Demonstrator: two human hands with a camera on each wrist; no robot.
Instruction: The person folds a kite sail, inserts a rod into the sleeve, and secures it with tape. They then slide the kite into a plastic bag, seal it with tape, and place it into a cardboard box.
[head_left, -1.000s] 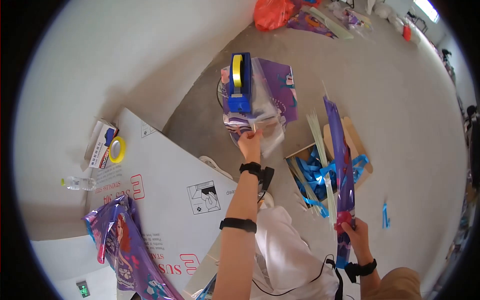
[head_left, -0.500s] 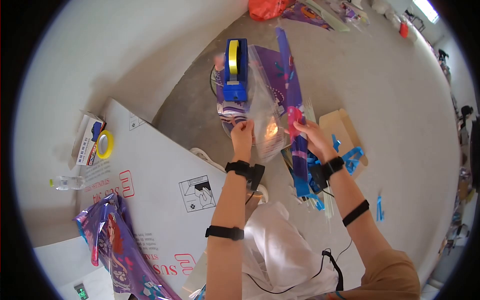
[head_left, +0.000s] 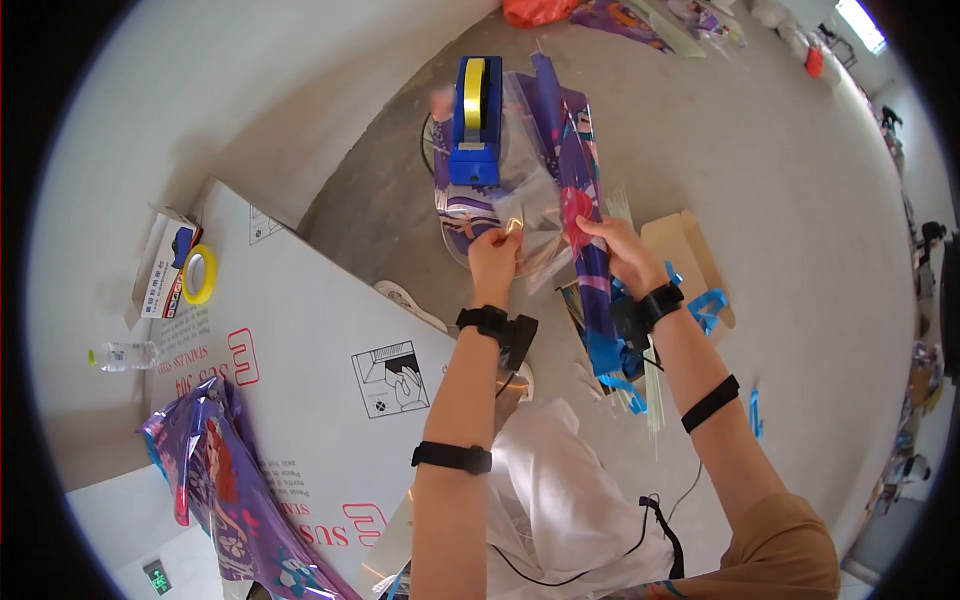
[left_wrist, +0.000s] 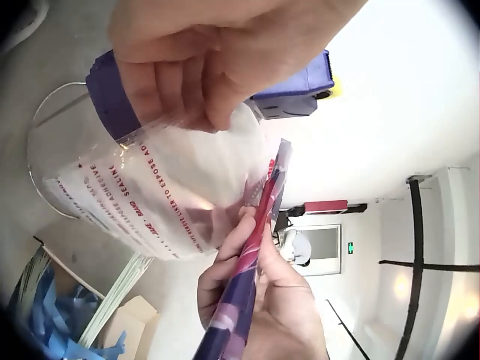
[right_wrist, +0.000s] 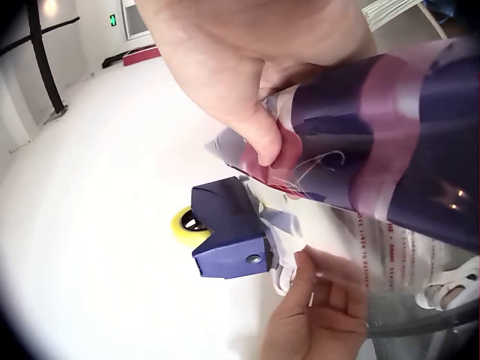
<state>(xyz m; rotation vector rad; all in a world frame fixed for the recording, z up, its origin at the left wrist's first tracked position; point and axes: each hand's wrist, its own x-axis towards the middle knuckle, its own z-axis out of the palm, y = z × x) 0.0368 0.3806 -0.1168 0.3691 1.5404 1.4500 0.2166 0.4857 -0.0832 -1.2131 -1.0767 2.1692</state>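
My left hand (head_left: 493,255) pinches the edge of a clear plastic bag (head_left: 535,195), which has red lettering in the left wrist view. My right hand (head_left: 625,255) holds a long folded purple printed plastic sheet (right_wrist: 397,127), thumb on its upper face and fingers behind. The folded sheet stands just right of the bag, its far end reaching over the purple printed film on the work surface. A blue tape dispenser (head_left: 474,165) with a yellow roll sits just beyond my left hand.
To the right, an open cardboard box (head_left: 695,255) holds blue ribbon and pale thin sticks. A large white board (head_left: 310,350) with red print lies at left, bearing a purple printed bundle (head_left: 225,490), a yellow tape roll (head_left: 199,275) and a small box (head_left: 160,275). A bottle (head_left: 125,356) lies nearby.
My right hand has swung up and left from the lower right, bringing the folded purple sheet beside the clear bag. The left hand stays at the bag's edge.
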